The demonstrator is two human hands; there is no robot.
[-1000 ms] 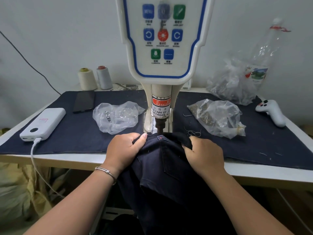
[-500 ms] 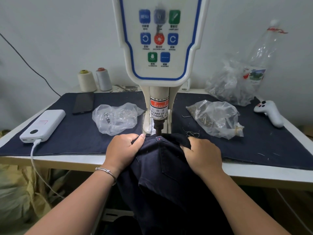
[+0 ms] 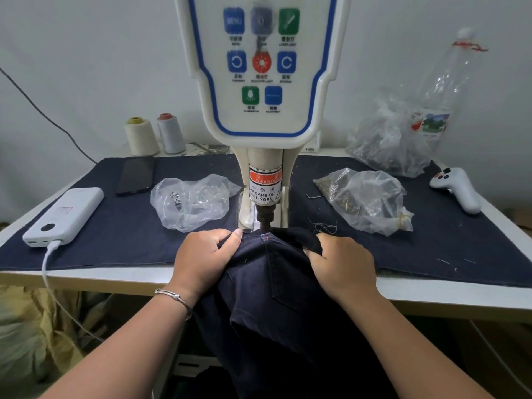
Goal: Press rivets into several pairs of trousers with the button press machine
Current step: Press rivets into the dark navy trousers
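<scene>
Dark navy trousers (image 3: 276, 286) hang over the table's front edge, their top edge lying under the press head (image 3: 265, 217) of the white button press machine (image 3: 262, 82). A small red laser dot (image 3: 267, 239) shows on the cloth just below the head. My left hand (image 3: 201, 260) grips the trousers at the left of the head, fingers curled round the fabric. My right hand (image 3: 339, 263) grips a bunched fold at the right. A clear bag with silver rivets (image 3: 191, 201) lies left of the machine. A bag of darker metal parts (image 3: 365, 200) lies right of it.
A dark cloth mat (image 3: 115, 231) covers the white table. On the left lie a white power bank (image 3: 64, 216) with its cable and a black phone (image 3: 135, 175). Two thread cones (image 3: 154, 136) stand at the back. A bigger plastic bag, a bottle (image 3: 443, 90) and a white controller (image 3: 457, 190) are at the right.
Both hands keep their grip on the trousers and hardly shift. The view has tilted slightly, so the machine sits a little lower in the picture.
</scene>
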